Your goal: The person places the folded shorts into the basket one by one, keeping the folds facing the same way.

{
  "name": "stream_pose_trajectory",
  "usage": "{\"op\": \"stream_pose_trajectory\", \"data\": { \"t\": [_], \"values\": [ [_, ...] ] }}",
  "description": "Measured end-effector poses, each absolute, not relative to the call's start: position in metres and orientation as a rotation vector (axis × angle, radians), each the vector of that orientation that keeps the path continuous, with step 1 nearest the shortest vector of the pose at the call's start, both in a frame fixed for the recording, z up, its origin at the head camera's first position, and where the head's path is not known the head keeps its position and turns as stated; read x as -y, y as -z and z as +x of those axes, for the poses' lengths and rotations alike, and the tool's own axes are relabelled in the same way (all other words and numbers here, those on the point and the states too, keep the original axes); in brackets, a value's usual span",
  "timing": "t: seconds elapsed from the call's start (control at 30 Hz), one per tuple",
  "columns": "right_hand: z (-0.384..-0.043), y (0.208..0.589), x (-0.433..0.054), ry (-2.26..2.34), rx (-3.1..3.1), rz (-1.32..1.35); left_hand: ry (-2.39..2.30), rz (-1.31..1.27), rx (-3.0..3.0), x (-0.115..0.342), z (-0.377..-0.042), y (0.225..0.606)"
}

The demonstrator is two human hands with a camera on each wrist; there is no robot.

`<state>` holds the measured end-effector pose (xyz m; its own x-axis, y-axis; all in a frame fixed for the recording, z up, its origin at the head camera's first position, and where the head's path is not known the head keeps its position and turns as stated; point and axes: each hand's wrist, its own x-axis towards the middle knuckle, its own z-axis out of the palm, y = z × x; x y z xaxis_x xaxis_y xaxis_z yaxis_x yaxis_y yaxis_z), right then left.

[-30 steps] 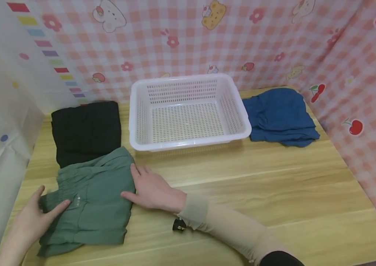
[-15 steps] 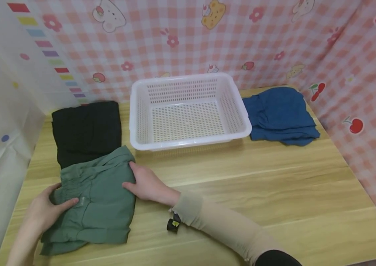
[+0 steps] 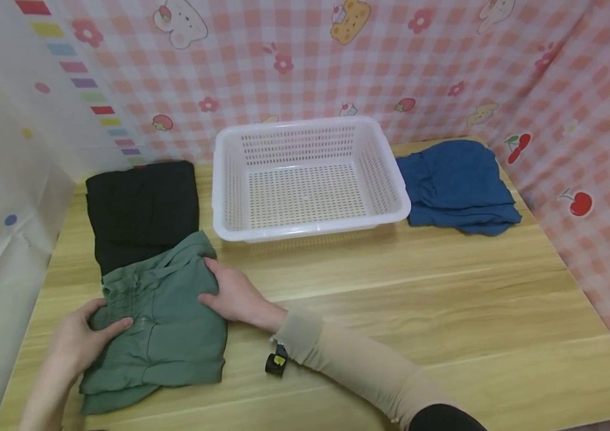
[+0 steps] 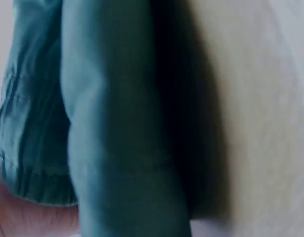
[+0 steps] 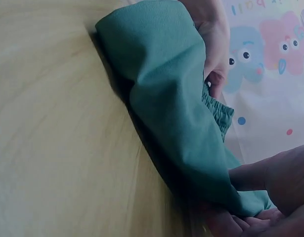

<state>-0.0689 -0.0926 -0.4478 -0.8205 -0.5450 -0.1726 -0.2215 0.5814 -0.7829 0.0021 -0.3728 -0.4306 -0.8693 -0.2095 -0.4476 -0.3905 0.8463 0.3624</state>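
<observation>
Folded green shorts with a gathered elastic waistband lie at the front left of the table in the head view, overlapping the folded black garment behind. My left hand grips the waistband side, thumb on top and fingers underneath. At the opposite edge, my right hand pinches the fabric. In the right wrist view the green shorts bulge between both hands, their near edge raised over the wood. A close, blurred roll of the green shorts fills much of the left wrist view.
A white perforated plastic basket stands at the back middle with nothing in it. To its right lies a folded blue garment. Printed cloth walls enclose the wooden table at the back and sides.
My left hand has moved right and taken hold of the waistband edge. My right fingers have gone from resting on the edge to pinching it. The green shorts have shifted slightly right.
</observation>
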Motion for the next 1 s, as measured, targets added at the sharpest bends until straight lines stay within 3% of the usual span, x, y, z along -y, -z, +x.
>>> {"op": "stream_pose_trajectory", "data": {
  "t": [1.0],
  "values": [
    [-0.064,0.448,0.091,1.140,-2.422,-0.693,-0.690,-0.476,-2.730,0.363,0.006,0.431]
  ]
}}
